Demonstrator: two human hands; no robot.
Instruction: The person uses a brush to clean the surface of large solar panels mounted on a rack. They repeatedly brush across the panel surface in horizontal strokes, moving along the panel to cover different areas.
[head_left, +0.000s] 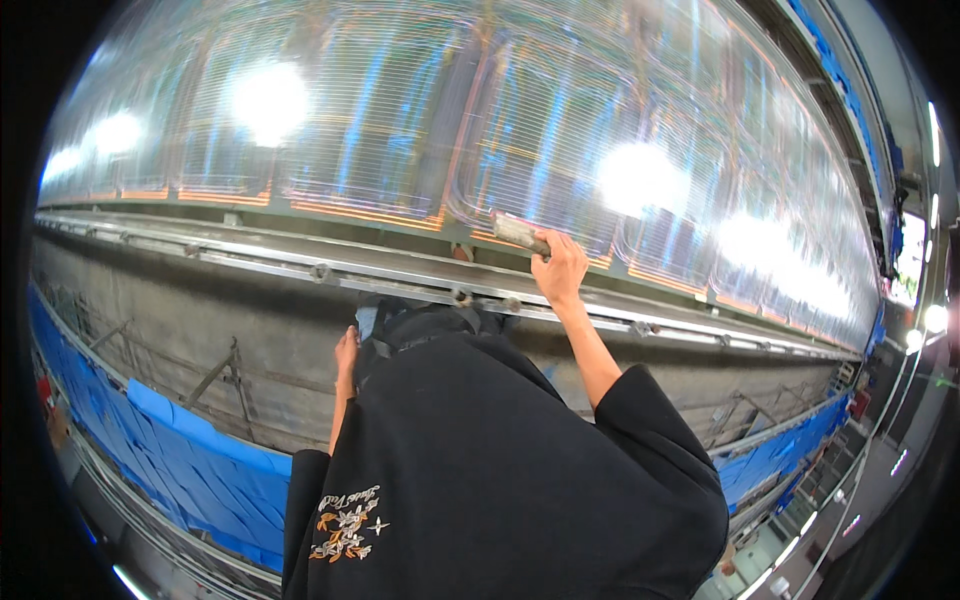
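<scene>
My right hand (562,268) is closed around the short handle of a grey, flat-ended hand tool, like a wide brush or scraper (515,232). The tool lies at the near edge of a long, shiny, see-through sheet (400,130) with fine lines and coloured streaks. Whether it presses on the sheet is hard to see. My left hand (346,352) hangs low beside my waist, next to a light blue patch (367,322) that looks like cloth. Its fingers are partly hidden, and nothing held in it can be made out.
A metal rail (400,277) with small clamps or knobs runs along the sheet's near edge, right before my body. Blue sheeting (200,430) hangs along a frame behind me on the left, with more blue sheeting (780,465) at the right. Lamps glare on the shiny sheet.
</scene>
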